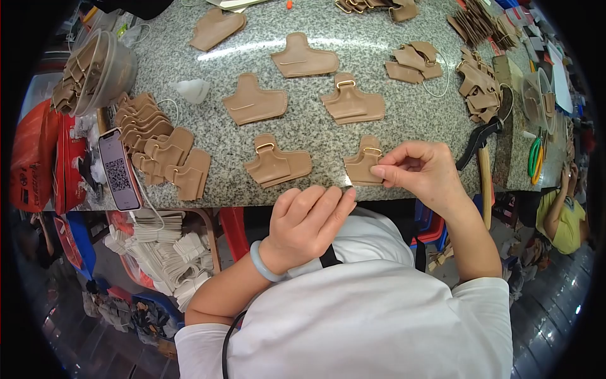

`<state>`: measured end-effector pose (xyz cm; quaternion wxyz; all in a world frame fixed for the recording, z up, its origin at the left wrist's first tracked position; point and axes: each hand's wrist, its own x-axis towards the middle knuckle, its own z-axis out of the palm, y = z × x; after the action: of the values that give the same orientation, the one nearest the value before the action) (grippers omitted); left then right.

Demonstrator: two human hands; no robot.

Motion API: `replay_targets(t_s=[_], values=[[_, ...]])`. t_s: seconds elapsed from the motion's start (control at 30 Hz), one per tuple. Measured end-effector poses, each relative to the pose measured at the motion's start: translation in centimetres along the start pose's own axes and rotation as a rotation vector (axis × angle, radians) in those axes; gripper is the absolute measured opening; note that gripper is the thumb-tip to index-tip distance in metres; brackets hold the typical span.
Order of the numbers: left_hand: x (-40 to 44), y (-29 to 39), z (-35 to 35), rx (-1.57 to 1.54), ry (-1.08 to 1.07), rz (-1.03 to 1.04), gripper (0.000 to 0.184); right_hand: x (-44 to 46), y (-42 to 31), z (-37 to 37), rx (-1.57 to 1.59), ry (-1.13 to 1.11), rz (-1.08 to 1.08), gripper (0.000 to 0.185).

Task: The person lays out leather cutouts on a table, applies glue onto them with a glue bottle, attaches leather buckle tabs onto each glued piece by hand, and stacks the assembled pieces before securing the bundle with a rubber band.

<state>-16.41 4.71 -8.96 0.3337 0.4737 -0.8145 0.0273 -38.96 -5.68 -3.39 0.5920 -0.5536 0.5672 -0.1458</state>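
Note:
A tan leather piece with a gold metal ring (363,165) lies at the table's front edge. My right hand (421,172) pinches its right side between thumb and forefinger. My left hand (309,218) is closed by the piece's lower left corner, fingers curled and pressed together; what they hold, if anything, is hidden. Left of it rests another ringed leather piece (278,163). Behind lie a further ringed piece (353,104) and two slit pieces without visible rings, a nearer leather piece (252,101) and a farther leather piece (303,58).
Stacked leather pieces (142,123) and a phone (120,170) are at left, beside a plastic tub (113,69). A hammer with a black head (478,140) lies at right, near a leather pile (478,85). White strips (167,246) fill a container below the table (214,148).

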Motion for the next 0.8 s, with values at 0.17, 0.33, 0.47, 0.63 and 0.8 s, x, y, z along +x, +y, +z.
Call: replay_targets(t_s=[0.17, 0.33, 0.47, 0.63, 0.8], values=[[-0.1, 0.1, 0.1, 0.044, -0.022, 0.051, 0.026, 0.0, -0.1, 0.1, -0.023, 0.006, -0.002, 0.012], [0.1, 0.0, 0.3, 0.048, -0.046, 0.054, 0.026, 0.0, -0.3, 0.2, -0.048, 0.015, 0.000, 0.011], [0.2, 0.1, 0.4, 0.054, -0.059, 0.044, 0.026, -0.1, -0.2, 0.2, -0.057, 0.023, -0.002, 0.011], [0.9, 0.6, -0.1, 0.012, -0.117, -0.010, 0.032, -0.1, -0.2, 0.4, -0.088, 0.042, -0.014, 0.013], [1.6, 0.9, -0.1, 0.066, -0.143, 0.006, 0.031, -0.3, 0.5, 1.0, -0.269, 0.128, -0.204, 0.014]])
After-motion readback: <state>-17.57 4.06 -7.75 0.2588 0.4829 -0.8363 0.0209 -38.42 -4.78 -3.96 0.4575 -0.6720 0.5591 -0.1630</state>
